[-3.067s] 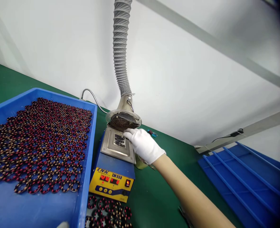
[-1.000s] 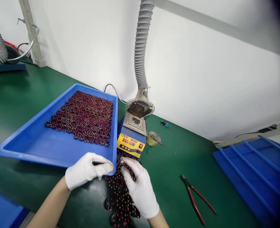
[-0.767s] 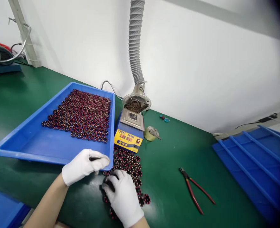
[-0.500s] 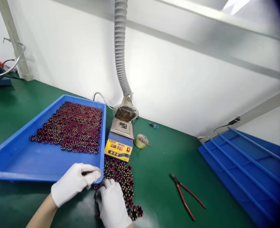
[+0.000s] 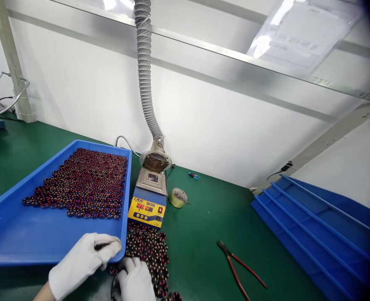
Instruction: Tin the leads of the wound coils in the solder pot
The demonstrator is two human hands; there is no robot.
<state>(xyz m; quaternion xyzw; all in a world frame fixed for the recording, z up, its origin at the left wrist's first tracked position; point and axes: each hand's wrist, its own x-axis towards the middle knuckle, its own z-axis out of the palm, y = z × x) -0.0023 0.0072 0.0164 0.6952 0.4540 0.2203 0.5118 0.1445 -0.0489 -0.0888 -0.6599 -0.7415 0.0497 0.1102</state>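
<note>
At the front right corner of a blue tray (image 5: pixel 47 258), my white-gloved left hand (image 5: pixel 86 255) is closed, its fingers curled against the thumb. Something dark shows in the gap, too little of it to name. Ring-shaped wound coils (image 5: pixel 87 179), black with red and gold spots, cover the tray's back and middle. More loose coils (image 5: pixel 147 246) lie on the green table, right of the tray. My gloved right hand (image 5: pixel 136 281) is low at the left edge of that pile, fingers bent down around something dark; its lower part is cut off by the frame.
A yellow and blue solder pot (image 5: pixel 147 211) stands behind the loose coils, under an extraction hose (image 5: pixel 145 79). Right of it are a small round tin (image 5: pixel 178 197) and red-handled cutters (image 5: pixel 235 267). Stacked blue trays (image 5: pixel 317 225) lean at the right.
The view has tilted up and shifted, so the table things sit lower and further left. Both hands remain at the tray corner and the coil pile, with little change in their pose.
</note>
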